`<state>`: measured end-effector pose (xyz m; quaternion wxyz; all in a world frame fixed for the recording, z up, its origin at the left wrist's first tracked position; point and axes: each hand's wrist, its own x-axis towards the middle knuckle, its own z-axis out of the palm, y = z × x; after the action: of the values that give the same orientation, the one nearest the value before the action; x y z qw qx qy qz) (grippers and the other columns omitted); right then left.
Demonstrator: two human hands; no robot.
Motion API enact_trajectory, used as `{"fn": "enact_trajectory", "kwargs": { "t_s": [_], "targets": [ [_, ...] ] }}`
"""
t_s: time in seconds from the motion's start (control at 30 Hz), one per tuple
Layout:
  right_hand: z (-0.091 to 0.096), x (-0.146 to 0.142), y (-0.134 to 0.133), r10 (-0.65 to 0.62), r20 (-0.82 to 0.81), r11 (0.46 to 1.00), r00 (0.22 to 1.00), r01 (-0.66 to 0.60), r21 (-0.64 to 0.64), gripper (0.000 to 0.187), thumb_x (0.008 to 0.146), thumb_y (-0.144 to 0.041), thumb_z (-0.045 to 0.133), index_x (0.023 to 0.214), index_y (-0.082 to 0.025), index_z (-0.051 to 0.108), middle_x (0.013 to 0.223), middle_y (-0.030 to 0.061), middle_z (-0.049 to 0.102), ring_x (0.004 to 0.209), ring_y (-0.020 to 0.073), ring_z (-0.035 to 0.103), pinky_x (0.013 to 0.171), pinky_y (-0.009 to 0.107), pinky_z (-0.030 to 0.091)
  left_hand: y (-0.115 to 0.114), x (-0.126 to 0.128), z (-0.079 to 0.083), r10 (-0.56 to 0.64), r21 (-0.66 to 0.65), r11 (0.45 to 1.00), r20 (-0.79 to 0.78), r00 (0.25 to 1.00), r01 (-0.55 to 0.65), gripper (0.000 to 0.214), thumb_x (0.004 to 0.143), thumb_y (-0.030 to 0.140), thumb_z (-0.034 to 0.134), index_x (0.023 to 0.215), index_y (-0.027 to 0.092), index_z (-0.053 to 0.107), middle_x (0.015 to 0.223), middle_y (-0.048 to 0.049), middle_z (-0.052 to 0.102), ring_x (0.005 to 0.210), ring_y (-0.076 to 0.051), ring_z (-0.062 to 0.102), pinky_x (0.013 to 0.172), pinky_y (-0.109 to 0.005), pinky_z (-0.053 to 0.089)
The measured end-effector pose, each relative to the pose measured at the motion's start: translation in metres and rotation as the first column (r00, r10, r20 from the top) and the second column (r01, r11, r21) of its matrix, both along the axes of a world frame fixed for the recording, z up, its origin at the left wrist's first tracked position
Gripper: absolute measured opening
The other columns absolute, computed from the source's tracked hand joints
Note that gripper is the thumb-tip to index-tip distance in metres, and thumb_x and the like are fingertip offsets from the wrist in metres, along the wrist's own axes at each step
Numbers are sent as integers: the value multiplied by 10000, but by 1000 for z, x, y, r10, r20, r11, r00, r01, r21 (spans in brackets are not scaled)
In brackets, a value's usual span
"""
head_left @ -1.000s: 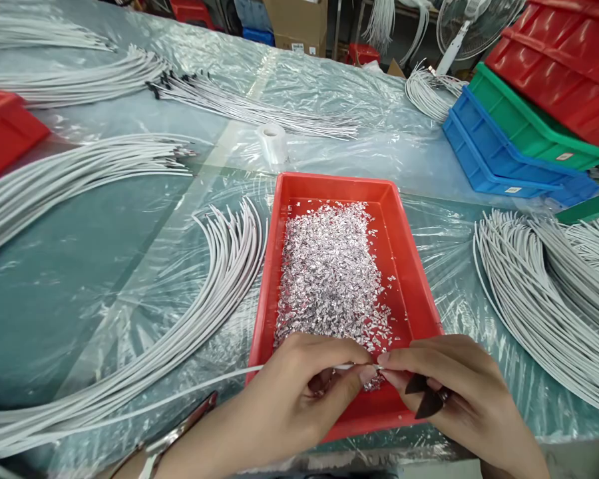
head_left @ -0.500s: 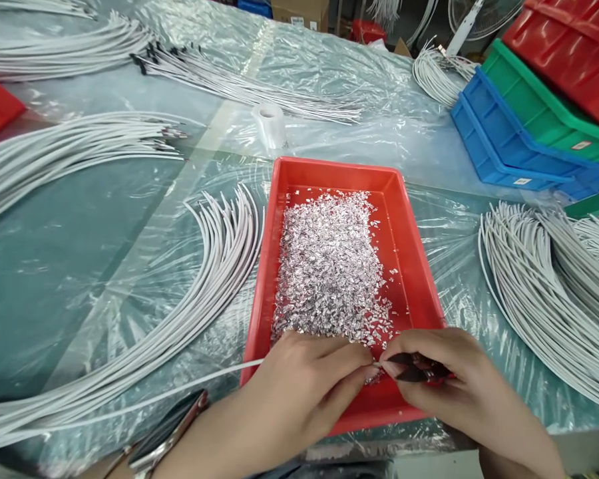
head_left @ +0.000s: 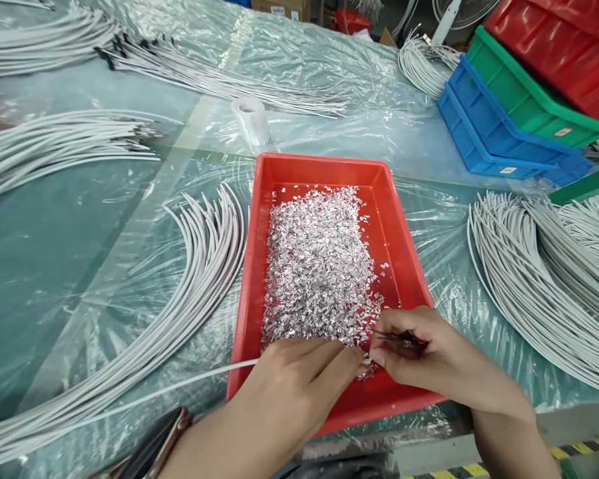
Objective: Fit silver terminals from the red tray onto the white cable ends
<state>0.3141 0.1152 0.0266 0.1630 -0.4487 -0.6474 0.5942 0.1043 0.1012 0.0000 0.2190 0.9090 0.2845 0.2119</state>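
Over the near end of a red tray, my left hand is closed on a white cable, which runs out to the left past the tray's edge. My right hand is closed around a small dark pointed tool with red parts that looks like nippers. The thumb and forefinger of that hand pinch close to the cable's end, just right of my left fingertips. Fingers partly hide the cable end. Many silvery foil scraps lie in the tray under and beyond both hands.
Left of the tray lies a bundle of white cables; another cable bundle lies to the right. Behind the tray stands a clear film roll. Stacked blue bins, a green bin and a red bin are at back right.
The view has shifted, so the table things sit further left. My right hand has turned and risen slightly; the tool now points above the cable end instead of toward it.
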Motion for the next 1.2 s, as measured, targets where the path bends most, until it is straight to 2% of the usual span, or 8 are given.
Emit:
{"fn": "enact_trajectory", "kwargs": {
  "t_s": [0.17,0.3,0.43,0.67,0.93,1.2],
  "targets": [
    [-3,2,3,-20,-105,986,994,2,-167,90,867,-196,542,786,-157,554,732,-14,523,628,94,452,555,207,380,-1,2,3,13,38,999,-3,1000,-13,276,938,85,277,1028,123,535,826,-72,648,627,-169,598,545,-300,507],
    [-8,4,6,-44,-172,972,984,3,-235,128,867,-254,577,787,-159,550,699,-28,487,606,90,425,555,218,363,0,6,7,72,34,997,42,997,-73,243,962,148,281,976,143,524,838,-68,627,622,-161,593,522,-280,492],
    [-7,3,8,-83,-243,955,967,7,-297,133,841,-240,625,769,-158,549,656,-52,465,577,71,407,542,194,338,0,5,8,58,7,998,45,997,-59,217,964,144,281,1005,148,494,910,-82,616,646,-163,588,529,-288,484],
    [-5,-1,8,-148,-302,937,942,35,-348,124,811,-186,654,756,-147,551,673,-49,479,589,66,410,565,190,348,-2,2,7,55,-7,998,65,996,-55,249,974,138,250,1075,151,477,910,-74,606,640,-143,571,553,-272,483],
    [-5,-2,4,-154,-303,944,940,49,-326,119,843,-206,630,771,-154,551,657,-53,447,593,74,371,539,196,292,-3,1,7,86,-70,995,122,989,-78,184,959,128,325,983,156,505,819,-45,562,683,-151,568,573,-269,471],
    [-6,-2,1,-162,-334,948,928,53,-313,136,862,-211,616,771,-153,533,675,-44,427,616,87,346,552,223,269,-7,-2,3,101,-86,992,109,989,-91,219,953,123,362,1096,137,528,930,-68,579,779,-149,584,667,-276,491]
  ]
}}
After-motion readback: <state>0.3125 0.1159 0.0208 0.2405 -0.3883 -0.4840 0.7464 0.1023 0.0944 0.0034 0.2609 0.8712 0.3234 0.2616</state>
